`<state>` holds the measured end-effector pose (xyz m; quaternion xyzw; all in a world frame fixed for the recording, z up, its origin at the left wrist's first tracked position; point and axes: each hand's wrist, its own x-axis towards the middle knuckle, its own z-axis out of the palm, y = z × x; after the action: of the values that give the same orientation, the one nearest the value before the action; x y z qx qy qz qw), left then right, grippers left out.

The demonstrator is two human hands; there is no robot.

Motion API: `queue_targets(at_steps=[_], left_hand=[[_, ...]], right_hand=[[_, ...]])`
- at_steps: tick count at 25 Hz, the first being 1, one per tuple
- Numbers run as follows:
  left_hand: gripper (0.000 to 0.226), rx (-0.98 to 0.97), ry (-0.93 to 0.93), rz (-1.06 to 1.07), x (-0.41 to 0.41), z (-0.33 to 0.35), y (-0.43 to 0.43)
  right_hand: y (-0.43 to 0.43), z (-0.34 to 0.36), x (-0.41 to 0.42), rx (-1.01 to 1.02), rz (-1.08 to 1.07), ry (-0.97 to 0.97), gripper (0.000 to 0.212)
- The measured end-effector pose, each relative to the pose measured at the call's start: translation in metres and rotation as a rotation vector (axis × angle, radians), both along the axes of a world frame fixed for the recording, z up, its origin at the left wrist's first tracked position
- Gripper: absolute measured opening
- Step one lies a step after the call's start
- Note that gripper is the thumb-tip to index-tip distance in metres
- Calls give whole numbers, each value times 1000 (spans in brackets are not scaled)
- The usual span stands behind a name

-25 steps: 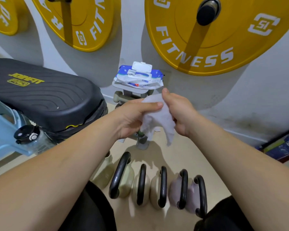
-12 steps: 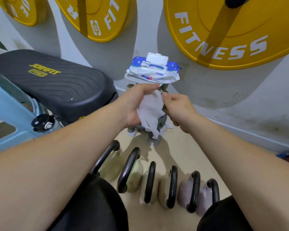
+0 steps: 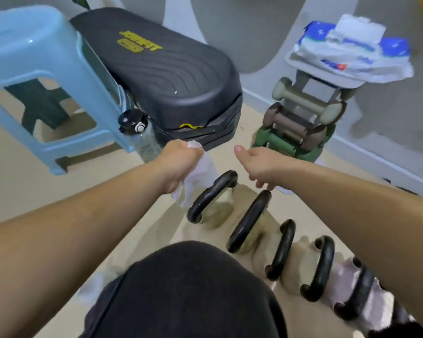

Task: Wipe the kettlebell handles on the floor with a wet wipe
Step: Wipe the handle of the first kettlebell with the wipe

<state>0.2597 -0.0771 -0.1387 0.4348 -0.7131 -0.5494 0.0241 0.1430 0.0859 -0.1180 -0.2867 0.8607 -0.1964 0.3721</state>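
The beige floor (image 3: 15, 191) carries everything here. At its far left stands a pale blue plastic stool (image 3: 34, 69), and just beside it, along the grey wall, lies a black ribbed padded bench (image 3: 171, 69) with yellow lettering. A clear water bottle with a black cap (image 3: 139, 132) stands between the stool's leg and the bench. Toward the far right edge of the floor, against the wall, a small rack of grey and green dumbbells (image 3: 300, 118) bears a blue and white pack of wet wipes (image 3: 352, 50) on top. Nearer the person, a row of 5 visible kettlebells with black curved handles (image 3: 249, 220) runs across the floor from the middle toward the near right corner; the first 4 bodies look pale beige, the last lilac. The left hand (image 3: 181, 162) is closed in a fist round a white wet wipe (image 3: 198, 179), which hangs just left of the first kettlebell handle (image 3: 213, 193). The right hand (image 3: 257, 164) holds nothing, its thumb out and fingers loosely hanging above the 2nd handle. A black-clad knee (image 3: 193, 289) fills the near edge.
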Motion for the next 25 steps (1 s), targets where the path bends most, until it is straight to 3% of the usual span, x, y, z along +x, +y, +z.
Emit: queue_targets(at_steps=[3, 5, 8, 12, 14, 16, 19, 21, 25], left_hand=[[33, -248, 17, -64, -1, -33, -14], [28, -396, 7, -121, -5, -42, -17], [45, -672, 3, -361, -7, -72, -11], [48, -378, 80, -556, 19, -115, 26], [51, -449, 61, -660, 38, -122, 38], [53, -432, 91, -610, 49, -122, 38], [43, -393, 210, -338, 46, -120, 35], [29, -472, 118, -293, 25, -124, 36], [29, -673, -200, -563, -10, -138, 37]], right_hand=[[-18, -36, -13, 38, 43, 97, 50], [-28, -64, -15, -8, 14, 81, 44], [-38, -102, -16, -43, 40, 51, 38], [-40, -117, -31, -47, 65, 20, 30], [-39, -117, -36, -48, 69, -21, 31], [-35, -120, -39, -27, 82, -40, 38], [-32, -126, -37, -47, 74, -57, 46], [-31, -130, -33, -86, 30, -80, 46], [-30, -137, -33, -121, 25, -45, 44]])
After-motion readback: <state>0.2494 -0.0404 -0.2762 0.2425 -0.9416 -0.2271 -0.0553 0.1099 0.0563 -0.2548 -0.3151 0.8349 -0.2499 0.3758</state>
